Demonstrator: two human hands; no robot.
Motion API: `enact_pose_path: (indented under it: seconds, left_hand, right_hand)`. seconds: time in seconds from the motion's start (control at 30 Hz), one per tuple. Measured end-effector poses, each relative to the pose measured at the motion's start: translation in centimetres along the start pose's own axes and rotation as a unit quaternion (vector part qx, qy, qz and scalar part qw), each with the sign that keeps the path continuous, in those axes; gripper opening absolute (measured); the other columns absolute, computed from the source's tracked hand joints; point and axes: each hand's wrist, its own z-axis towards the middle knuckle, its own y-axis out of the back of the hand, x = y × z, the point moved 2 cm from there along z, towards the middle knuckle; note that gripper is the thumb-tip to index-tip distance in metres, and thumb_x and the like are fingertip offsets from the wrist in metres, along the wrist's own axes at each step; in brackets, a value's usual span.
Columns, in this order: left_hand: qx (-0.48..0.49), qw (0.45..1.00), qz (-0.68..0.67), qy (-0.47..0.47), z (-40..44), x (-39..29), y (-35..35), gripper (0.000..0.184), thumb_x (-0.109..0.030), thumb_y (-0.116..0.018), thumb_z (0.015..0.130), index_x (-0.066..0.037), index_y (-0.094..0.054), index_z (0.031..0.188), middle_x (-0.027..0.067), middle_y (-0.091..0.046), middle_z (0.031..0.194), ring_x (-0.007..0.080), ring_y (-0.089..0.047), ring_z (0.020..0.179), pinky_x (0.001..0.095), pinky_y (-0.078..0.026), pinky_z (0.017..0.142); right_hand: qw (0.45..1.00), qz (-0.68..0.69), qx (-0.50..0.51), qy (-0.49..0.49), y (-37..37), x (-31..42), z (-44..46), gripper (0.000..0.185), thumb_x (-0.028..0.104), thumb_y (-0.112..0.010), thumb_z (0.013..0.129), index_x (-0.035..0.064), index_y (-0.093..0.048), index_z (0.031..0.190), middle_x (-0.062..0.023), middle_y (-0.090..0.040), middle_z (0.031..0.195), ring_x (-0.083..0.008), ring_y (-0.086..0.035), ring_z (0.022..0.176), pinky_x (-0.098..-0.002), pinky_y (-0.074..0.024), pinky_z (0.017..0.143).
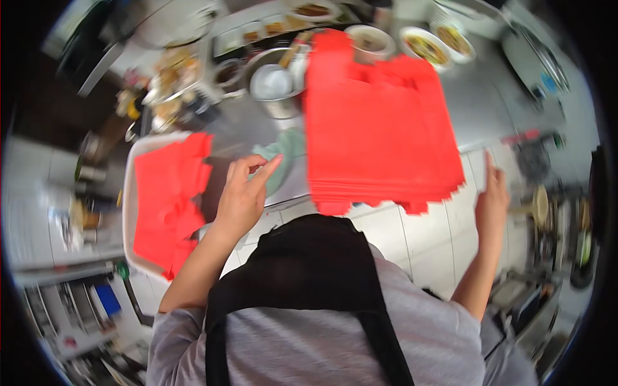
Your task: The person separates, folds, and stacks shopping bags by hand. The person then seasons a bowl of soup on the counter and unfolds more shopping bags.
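Note:
A thick stack of red fabric bags with cut-out handles lies on the steel counter, its near edge overhanging the front. My left hand is raised between this stack and a white bin, thumb and index finger apart, holding nothing visible. Just beyond its fingers is a pale green cloth. More red fabric pieces fill the white bin at the left. To the right of the stack, apart from it, my right hand points forward with its index finger stretched out; nothing shows in it.
Behind the cloth stands a metal pot with a white bowl inside. Oval dishes of food sit at the back right, near a large metal lid. Packets and bottles crowd the back left. A tiled floor shows below the counter.

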Motion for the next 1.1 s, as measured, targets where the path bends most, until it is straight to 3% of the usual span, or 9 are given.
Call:
enact_pose_path:
  seconds: [0.07,0.17,0.33,0.4,0.53,0.63,0.77,0.83,1.1]
  left_hand:
    - [-0.037,0.998,0.046,0.030,-1.8,1.3,3.4,0.056,0.013,-0.055,0.070,-0.010,-0.062,0.121,0.0121,-0.053,0.101,0.0294,-0.052,0.091,0.0364,-0.046,0.080]
    - [-0.089,0.988,0.102,0.070,-5.5,3.7,8.2,0.052,0.011,-0.057,0.070,-0.011,-0.063,0.118,0.0122,-0.054,0.101,0.0297,-0.052,0.092,0.0370,-0.045,0.080]
    - [-0.198,0.924,0.197,0.260,-16.9,12.1,16.4,0.039,0.009,-0.056,0.077,-0.007,-0.065,0.111,0.0140,-0.056,0.103,0.0349,-0.054,0.095,0.0387,-0.045,0.081]
    - [-0.105,0.885,0.216,0.400,-23.1,16.3,18.0,0.035,0.002,-0.058,0.080,-0.002,-0.062,0.114,0.0192,-0.058,0.106,0.0395,-0.056,0.099,0.0421,-0.046,0.084]
    - [0.008,0.820,0.306,0.483,-31.6,21.1,18.7,0.037,-0.013,-0.063,0.082,0.005,-0.057,0.114,0.0256,-0.057,0.110,0.0398,-0.057,0.100,0.0454,-0.047,0.089]
    - [0.091,0.822,0.288,0.484,-33.5,22.7,19.0,0.031,-0.014,-0.064,0.082,0.005,-0.060,0.106,0.0237,-0.059,0.106,0.0390,-0.058,0.098,0.0449,-0.047,0.088]
    - [0.033,0.869,0.235,0.433,-33.4,23.0,20.2,0.022,-0.012,-0.066,0.081,0.004,-0.064,0.095,0.0216,-0.062,0.098,0.0377,-0.059,0.096,0.0427,-0.048,0.087]
    - [0.022,0.882,0.186,0.433,-33.6,23.5,20.7,0.019,-0.008,-0.062,0.081,0.004,-0.064,0.095,0.0220,-0.062,0.100,0.0383,-0.060,0.095,0.0428,-0.048,0.085]
    - [0.076,0.903,0.168,0.389,-35.0,26.0,21.6,0.019,0.003,-0.051,0.078,0.003,-0.066,0.089,0.0270,-0.062,0.095,0.0414,-0.061,0.089,0.0447,-0.049,0.080]
  right_hand:
    - [0.999,0.018,-0.032,-0.032,0.7,1.2,0.3,0.078,-0.013,-0.047,0.071,0.0195,-0.039,0.142,-0.0125,-0.053,0.110,-0.0329,-0.056,0.091,-0.0424,-0.0434,0.080]
    - [0.993,0.082,-0.068,0.056,0.8,5.7,0.7,0.070,-0.010,-0.049,0.078,0.0157,-0.040,0.142,-0.0142,-0.050,0.109,-0.0320,-0.054,0.093,-0.0392,-0.0436,0.081]
    - [0.961,0.190,-0.043,0.196,0.4,18.1,0.7,0.064,-0.007,-0.053,0.078,0.0129,-0.045,0.138,-0.0151,-0.051,0.105,-0.0330,-0.053,0.092,-0.0382,-0.0430,0.081]
    - [0.940,0.229,-0.004,0.253,0.1,24.5,-0.1,0.061,-0.005,-0.056,0.077,0.0120,-0.048,0.135,-0.0150,-0.051,0.101,-0.0329,-0.053,0.092,-0.0388,-0.0420,0.082]
    - [0.849,0.292,0.037,0.439,-0.3,37.6,-4.5,0.052,0.000,-0.063,0.075,0.0106,-0.055,0.125,-0.0106,-0.054,0.098,-0.0284,-0.055,0.093,-0.0387,-0.0407,0.082]
    - [0.757,0.347,0.090,0.546,0.2,46.7,-8.6,0.042,0.002,-0.066,0.074,0.0095,-0.061,0.115,-0.0079,-0.055,0.094,-0.0256,-0.055,0.093,-0.0385,-0.0412,0.081]
    - [0.681,0.402,0.161,0.590,-2.6,57.3,-13.4,0.026,0.010,-0.065,0.079,0.0060,-0.064,0.104,-0.0110,-0.058,0.095,-0.0286,-0.058,0.093,-0.0410,-0.0454,0.080]
    - [0.695,0.331,0.230,0.596,-5.3,62.0,-16.0,0.027,0.010,-0.063,0.082,-0.0005,-0.061,0.106,-0.0149,-0.059,0.098,-0.0303,-0.059,0.093,-0.0417,-0.0494,0.082]
    - [0.754,0.130,0.223,0.604,-11.7,69.6,-20.8,0.028,0.018,-0.062,0.082,-0.0064,-0.060,0.096,-0.0178,-0.059,0.101,-0.0313,-0.060,0.095,-0.0416,-0.0539,0.078]
